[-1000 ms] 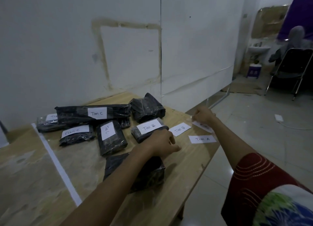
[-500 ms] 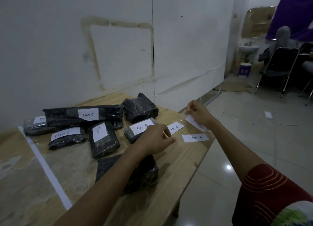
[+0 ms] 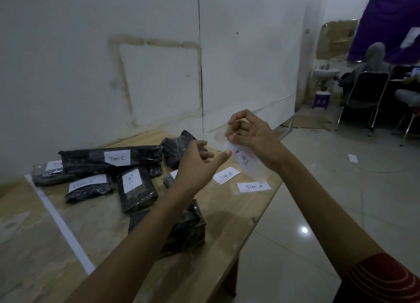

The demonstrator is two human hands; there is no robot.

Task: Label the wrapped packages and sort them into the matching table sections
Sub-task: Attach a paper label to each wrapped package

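Label (image 3: 244, 160) marked Tim A, up in the air over the far right end of the worktop (image 3: 227, 223), hanging aslant, seemingly with clear tape around it. Pinched at its far end between thumb and fingertips of the right hand (image 3: 254, 139). Left hand (image 3: 197, 166) just left of it, fingers loosely curled, gripping nothing visible, thumb stretched out to the label's left edge; touching or not, cannot tell.

Probably the step in hand: readying the label for the unlabelled package (image 3: 181, 230) lying near, under the left forearm. To do it well:
- Keep the right pinch on the very end, away from the writing.
- Take the free end with left thumb and forefinger and pull the piece flat, to stop any sticky part folding on itself.
- Carry it down level, writing upward, onto the package's broad top.
- Press from the middle outward.

On the worktop below the hands: a Tim B slip (image 3: 226, 175) and another Tim A slip (image 3: 253, 186), side by side. Farther left, a heap of packages marked Tim C (image 3: 111, 159), and a white strip (image 3: 61, 223) across the wood.

Against half a second ago: label then low at the worktop's right edge, barely lifted in the right hand; now raised clear. Left hand then down over the near package, curled; now up beside the label. Slips and packages in the same places.
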